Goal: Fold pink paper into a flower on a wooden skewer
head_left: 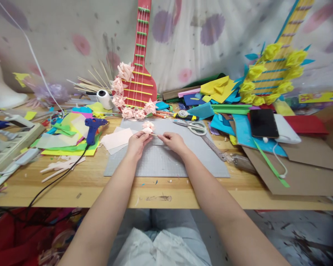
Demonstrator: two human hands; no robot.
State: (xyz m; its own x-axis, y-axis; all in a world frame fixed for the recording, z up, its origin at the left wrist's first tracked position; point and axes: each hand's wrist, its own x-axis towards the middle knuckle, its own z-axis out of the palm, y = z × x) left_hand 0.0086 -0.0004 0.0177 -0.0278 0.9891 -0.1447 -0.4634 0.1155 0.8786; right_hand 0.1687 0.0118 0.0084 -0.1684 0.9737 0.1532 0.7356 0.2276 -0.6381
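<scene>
Above a grey cutting mat [166, 162], my left hand [138, 145] is closed in a pinch at the base of pale pink folded paper [147, 130]. A pale pink paper flower [148, 125] shows just behind that paper; whether the two are joined I cannot tell. A thin wooden stick [154, 134] runs between my hands, its right end pinched by my right hand [173, 142]. Flat pale pink paper sheets [118, 139] lie left of my left hand. Scissors [195, 128] rest on the mat's far right, beside a metal ruler [213, 147].
A blue glue gun [91, 131] stands on coloured paper at left, its black cord crossing the table. A red paper guitar [140, 83] with pink flowers leans at the back; a yellow one [269, 79] is at right. Cardboard [274, 177] and a phone [263, 123] lie at right.
</scene>
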